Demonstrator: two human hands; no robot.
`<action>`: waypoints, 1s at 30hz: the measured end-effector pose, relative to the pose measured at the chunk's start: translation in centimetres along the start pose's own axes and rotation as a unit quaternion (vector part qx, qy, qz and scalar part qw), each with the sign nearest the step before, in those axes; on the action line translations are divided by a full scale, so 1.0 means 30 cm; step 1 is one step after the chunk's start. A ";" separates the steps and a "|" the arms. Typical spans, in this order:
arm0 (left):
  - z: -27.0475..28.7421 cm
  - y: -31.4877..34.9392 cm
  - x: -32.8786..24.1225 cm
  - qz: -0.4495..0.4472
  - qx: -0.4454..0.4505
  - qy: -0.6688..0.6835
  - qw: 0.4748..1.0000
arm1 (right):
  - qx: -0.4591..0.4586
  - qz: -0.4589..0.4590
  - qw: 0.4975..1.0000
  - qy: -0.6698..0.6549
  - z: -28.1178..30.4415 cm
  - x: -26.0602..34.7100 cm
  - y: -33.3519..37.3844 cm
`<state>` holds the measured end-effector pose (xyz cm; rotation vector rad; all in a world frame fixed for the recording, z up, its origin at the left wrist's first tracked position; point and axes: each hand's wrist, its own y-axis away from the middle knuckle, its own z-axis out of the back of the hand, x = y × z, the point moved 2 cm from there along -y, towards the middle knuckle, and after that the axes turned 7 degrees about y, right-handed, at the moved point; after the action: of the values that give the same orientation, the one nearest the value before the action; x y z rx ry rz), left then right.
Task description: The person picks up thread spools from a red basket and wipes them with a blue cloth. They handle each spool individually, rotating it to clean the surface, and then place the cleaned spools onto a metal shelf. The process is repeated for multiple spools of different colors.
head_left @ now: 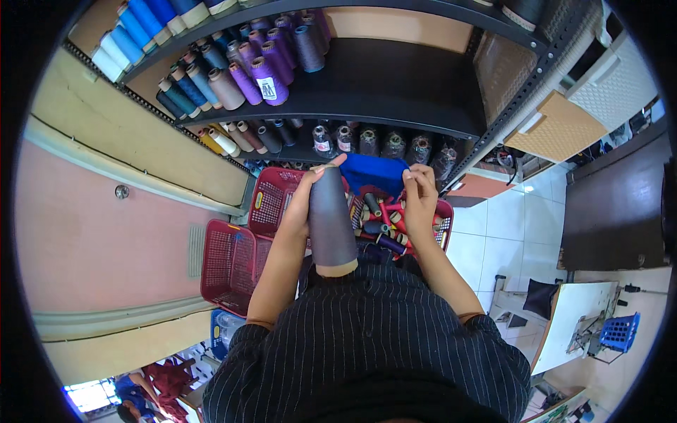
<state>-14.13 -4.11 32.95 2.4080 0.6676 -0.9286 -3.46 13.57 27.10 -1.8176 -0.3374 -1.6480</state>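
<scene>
Dark grey tapered cone of thread (331, 218) is raised in front of the wearer's torso, wide end toward the body and narrow end away. Largest around it is the black metal shelf rack (402, 81) ahead, lined at its left with thread cones. Below stand dark red perforated plastic baskets (217, 271), the right-hand one (449, 211) filled with small spools. Next comes the flat royal-blue piece (377, 176), apparently cloth and so probably soft and limp, spread just beyond the cone. Left hand (302, 202) is curled partly closed along the cone's left side, a digit reaching past its narrow top to the near left corner of the blue piece — whether it pinches that corner, I cannot tell. Right hand (422, 196) is nearly closed, pinching the blue piece's right edge between thumb and fingers. The cone should be firm and fairly light for its bulk, though its smooth winding may slip toward the narrow end; the surest hold is low on the wide body, or by the tan cardboard rim (337, 269) at its base — fingertips there would snag no thread
</scene>
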 end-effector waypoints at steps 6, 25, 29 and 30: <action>0.008 -0.004 -0.002 -0.079 -0.113 -0.033 0.990 | 0.067 0.144 0.987 0.023 -0.009 0.096 -0.033; -0.046 0.161 0.008 -0.587 -0.026 -0.268 0.764 | 0.528 -0.120 0.840 -0.034 -0.208 0.151 0.056; -0.051 0.144 -0.017 -0.617 0.032 -0.195 0.762 | 0.501 -0.304 0.792 -0.173 -0.173 0.078 0.080; -0.050 0.142 -0.025 -0.620 0.024 -0.160 0.768 | 0.476 -0.348 0.780 -0.209 -0.163 0.083 0.087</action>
<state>-11.41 -6.72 35.52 1.5013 2.1682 -1.7491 -5.34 8.02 28.70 -1.2303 -1.8478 -1.0377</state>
